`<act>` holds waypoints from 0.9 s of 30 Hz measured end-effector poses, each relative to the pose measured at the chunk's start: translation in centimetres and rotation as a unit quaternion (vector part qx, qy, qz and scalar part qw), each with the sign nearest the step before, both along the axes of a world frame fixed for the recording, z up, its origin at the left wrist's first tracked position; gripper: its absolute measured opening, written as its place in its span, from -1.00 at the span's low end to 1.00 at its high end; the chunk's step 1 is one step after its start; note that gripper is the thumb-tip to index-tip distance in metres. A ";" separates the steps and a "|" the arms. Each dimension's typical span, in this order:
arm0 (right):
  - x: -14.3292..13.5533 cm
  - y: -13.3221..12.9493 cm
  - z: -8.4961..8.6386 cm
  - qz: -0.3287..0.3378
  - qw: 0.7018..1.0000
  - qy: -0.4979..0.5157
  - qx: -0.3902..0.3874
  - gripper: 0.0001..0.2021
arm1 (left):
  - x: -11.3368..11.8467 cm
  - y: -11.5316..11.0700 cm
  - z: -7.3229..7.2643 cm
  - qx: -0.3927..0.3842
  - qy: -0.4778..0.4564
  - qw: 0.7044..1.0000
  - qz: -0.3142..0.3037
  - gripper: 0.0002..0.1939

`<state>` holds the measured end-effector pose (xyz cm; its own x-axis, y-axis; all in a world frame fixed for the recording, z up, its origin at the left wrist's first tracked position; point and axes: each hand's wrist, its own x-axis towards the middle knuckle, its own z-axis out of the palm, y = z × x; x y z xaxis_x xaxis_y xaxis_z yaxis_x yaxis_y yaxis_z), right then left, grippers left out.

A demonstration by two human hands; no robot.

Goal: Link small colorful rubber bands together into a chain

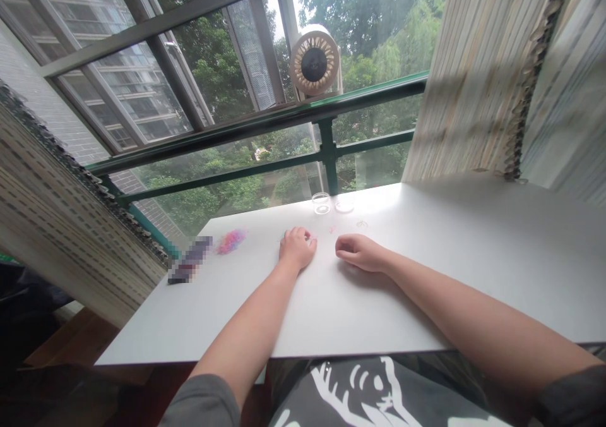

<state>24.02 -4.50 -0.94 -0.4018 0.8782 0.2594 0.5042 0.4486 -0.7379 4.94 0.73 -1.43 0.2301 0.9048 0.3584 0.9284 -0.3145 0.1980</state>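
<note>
My left hand (298, 248) rests palm down on the white table (312, 319), fingers bent a little and apart, thumb standing off from them. Faint small coloured bits show by its fingertips, too small to name. To its right, my right hand (362, 252) lies on its side with the fingers curled in towards the thumb; whatever they hold, if anything, is hidden. Just beyond the hands are a tiny pink piece (332, 229) and a thin yellowish loop-like piece (362, 224). A loose pile of small pink, purple and orange pieces (231, 242) lies to the left.
Two clear round dishes (321, 204) stand at the table's far edge, near the green railing (326, 149). A blurred-out dark object (190, 260) lies at the left edge. Beyond the table a round fan (315, 64) is by the window, with striped curtains (468, 79) at both sides.
</note>
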 end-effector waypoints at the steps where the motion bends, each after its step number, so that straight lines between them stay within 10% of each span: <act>1: 0.0 0.0 0.0 0.000 1.000 -0.001 -0.001 -0.89 | 0.1 0.1 -0.1 0.001 0.004 1.000 0.000 -0.75; 27: 0.1 0.0 -0.1 -0.001 1.000 -0.015 0.003 -0.88 | -0.8 0.6 0.6 -0.057 -0.087 0.994 -0.018 -0.80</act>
<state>24.08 -4.46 -1.07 -0.4070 0.8780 0.2519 0.5277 0.4511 -0.7198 4.18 1.29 -0.83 0.2071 0.9340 0.2911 0.8649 -0.3139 0.3916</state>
